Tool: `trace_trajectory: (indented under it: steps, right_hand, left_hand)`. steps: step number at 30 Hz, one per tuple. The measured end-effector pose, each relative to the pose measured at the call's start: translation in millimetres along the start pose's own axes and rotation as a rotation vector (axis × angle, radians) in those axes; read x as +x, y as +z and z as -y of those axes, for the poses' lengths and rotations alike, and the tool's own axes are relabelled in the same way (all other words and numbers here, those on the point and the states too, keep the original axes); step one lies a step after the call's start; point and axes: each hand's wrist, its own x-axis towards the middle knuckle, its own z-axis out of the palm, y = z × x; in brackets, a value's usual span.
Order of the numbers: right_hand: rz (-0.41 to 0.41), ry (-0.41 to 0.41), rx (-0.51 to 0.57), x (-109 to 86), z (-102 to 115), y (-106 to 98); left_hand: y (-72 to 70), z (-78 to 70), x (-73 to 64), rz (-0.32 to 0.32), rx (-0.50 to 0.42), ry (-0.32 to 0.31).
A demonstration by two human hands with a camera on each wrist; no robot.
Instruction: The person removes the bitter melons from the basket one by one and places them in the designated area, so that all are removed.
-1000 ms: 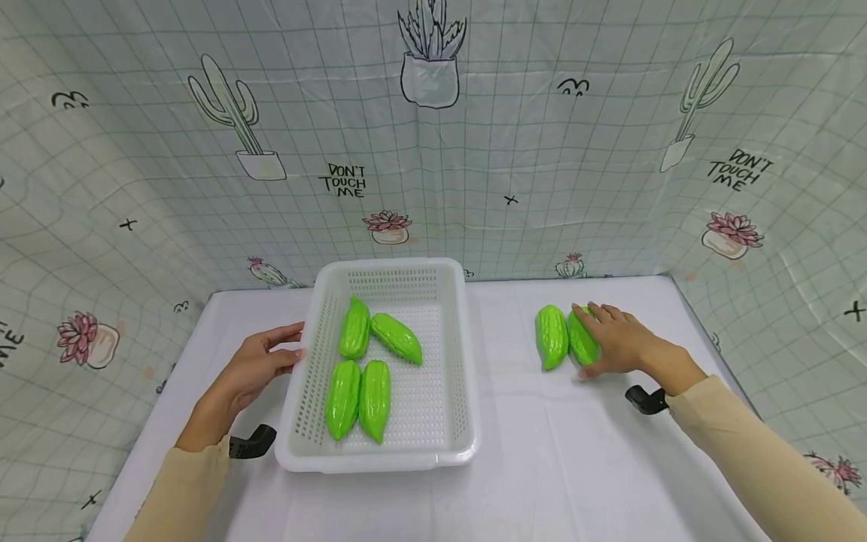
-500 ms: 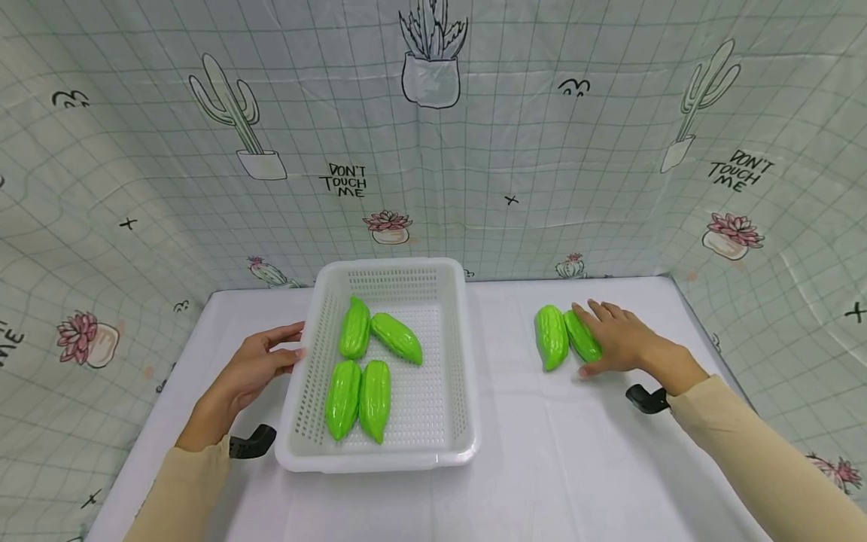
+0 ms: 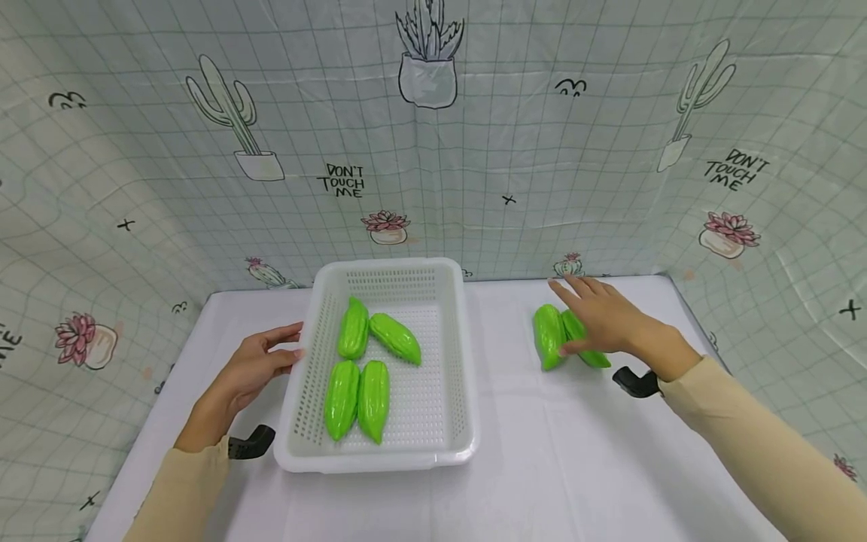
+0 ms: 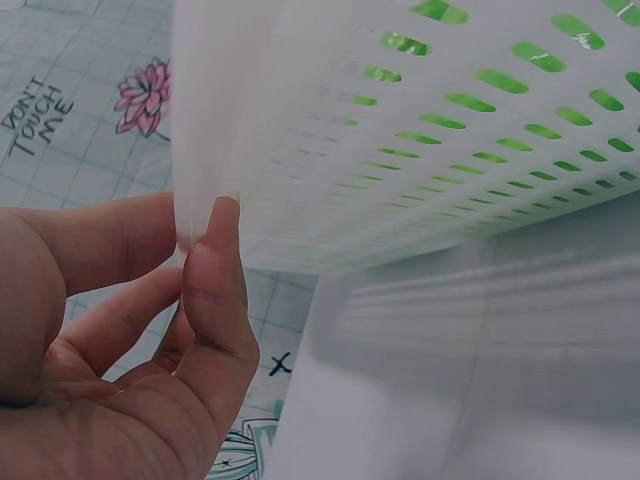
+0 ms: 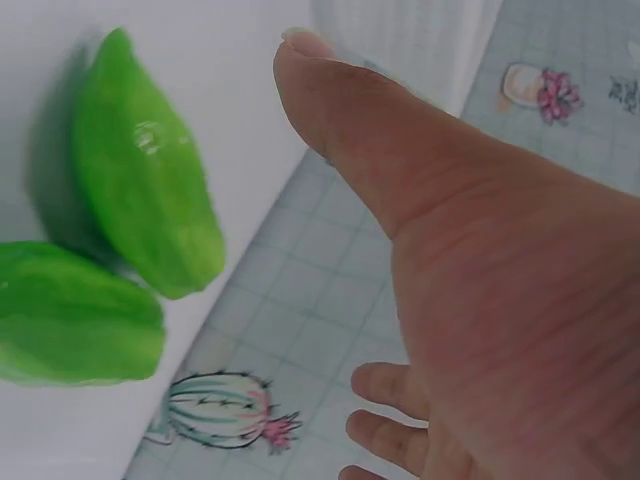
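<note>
My left hand (image 3: 254, 369) pinches the left rim of a white plastic basket (image 3: 460, 376) between thumb and fingers; the left wrist view shows the rim (image 4: 205, 130) between them. Several glossy green bitter melons (image 3: 375, 401) lie in the basket, mostly on its left side. To the right of the basket, two more lie side by side on the table: a left bitter melon (image 3: 549, 335) and a right bitter melon (image 3: 574, 328). My right hand (image 3: 606, 320) is held above these two with fingers spread, holding nothing, and partly covers the right one in the head view.
A white cloth covers the table (image 3: 542, 467). Behind and at both sides hangs a grid-patterned curtain (image 3: 474, 150) with cactus drawings, close to the table's back edge. Black wrist mounts (image 3: 637, 382) stick out below both hands.
My right hand has risen off the right bitter melon and shifted left and away. That bitter melon has turned, its top leaning toward the left one. My left hand and the basket stay put.
</note>
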Motion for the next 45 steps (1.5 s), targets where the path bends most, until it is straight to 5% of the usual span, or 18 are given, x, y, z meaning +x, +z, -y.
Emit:
trace_trajectory:
  steps: [20,45]
  right_hand:
    - [-0.041,-0.134,-0.01,21.4,54.4,-36.6]
    - [-0.064,-0.211,-0.061,52.7,96.0,-47.5]
  left_hand:
    - [0.0,-2.2,-2.2,-0.002,0.021,-0.008]
    - [2.7,-4.7,-2.7,0.002,0.032,-0.004]
